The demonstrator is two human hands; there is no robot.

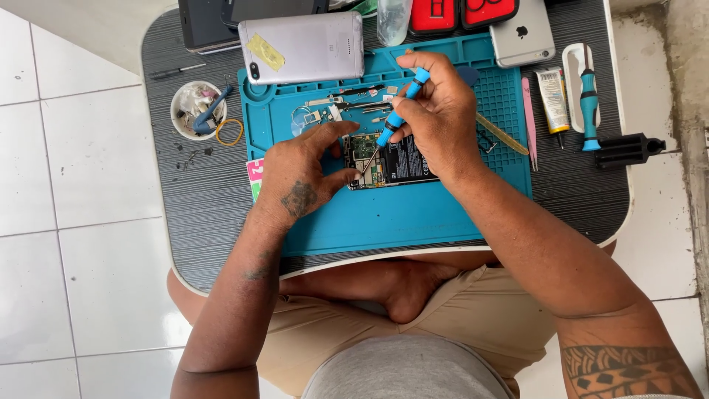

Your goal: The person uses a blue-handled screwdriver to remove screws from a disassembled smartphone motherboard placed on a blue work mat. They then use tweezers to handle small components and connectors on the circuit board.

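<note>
**Opened phone under the screwdriver**

Nearest the camera are bent knees in tan shorts [443, 325], below the dark ribbed worktop [199, 214]. On the blue silicone repair mat [384, 222] lies the opened black smartphone [391, 161], back cover off, board and battery bare. The right hand [436, 118] has its fingers clamped on a slim blue screwdriver [399, 114], tip on the board; reassembly looks unfinished. The left hand [303, 174], fingers apart, steadies the phone's left edge. Loose small metal parts [347, 103] lie just above the phone; nothing blocks it.
</note>
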